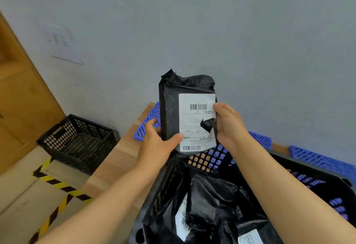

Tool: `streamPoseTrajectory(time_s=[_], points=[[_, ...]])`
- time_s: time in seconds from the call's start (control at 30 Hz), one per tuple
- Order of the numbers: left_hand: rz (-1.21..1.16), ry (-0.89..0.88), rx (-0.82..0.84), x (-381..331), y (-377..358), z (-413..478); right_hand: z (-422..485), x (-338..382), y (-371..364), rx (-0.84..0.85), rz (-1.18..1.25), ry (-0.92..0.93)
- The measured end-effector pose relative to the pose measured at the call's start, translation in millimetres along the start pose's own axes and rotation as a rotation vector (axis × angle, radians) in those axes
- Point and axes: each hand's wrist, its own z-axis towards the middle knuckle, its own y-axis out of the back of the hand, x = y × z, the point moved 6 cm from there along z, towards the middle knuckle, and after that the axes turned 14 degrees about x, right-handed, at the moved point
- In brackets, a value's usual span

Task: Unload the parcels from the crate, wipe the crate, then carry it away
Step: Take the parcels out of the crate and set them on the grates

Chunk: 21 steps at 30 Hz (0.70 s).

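- Step: unloading. One black parcel (170,105) is lifted clear and held over the far-left corner of the black crate (165,184).
- Parcel axis: long side upright, white label facing the camera, label torn near the right edge.
- Left hand (159,143): grips the lower-left edge, with the thumb pressed flat on the label's bottom corner and the fingers curled round behind.
- Right hand (230,126): grips the right edge at mid-height, thumb on the front by the tear. The fingers go behind the parcel, so I can't tell how far they spread.
- Crate is far from empty: other parcels (212,201) are piled inside, at least two labels showing.
- Key relation: bare wooden table (115,159) lies left of the crate, on the left hand's side, so a leftward set-down looks shortest.
- Hedge: blue crates (317,159) behind and a second black crate (77,141) on the floor could equally be the drop spot. Not clear from here.
- Wipe and carry not yet started.
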Motion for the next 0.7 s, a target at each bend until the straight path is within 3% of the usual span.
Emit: streamPoseTrajectory(time_s=[0.3,0.47,0.7], points=[[-0.164,-0.022,-0.03,26.8,84.4,55.3,59.5,-36.1,-72.8,0.064,-0.161,-0.03],[-0.157,0.012,0.006,51.3,134.8,103.7,105.2,-79.2,-116.4,0.145,-0.434,-0.238],[-0.058,0.133,0.105,105.8,166.5,180.7,157.8,-110.7,-127.5,-0.033,-0.789,-0.297]])
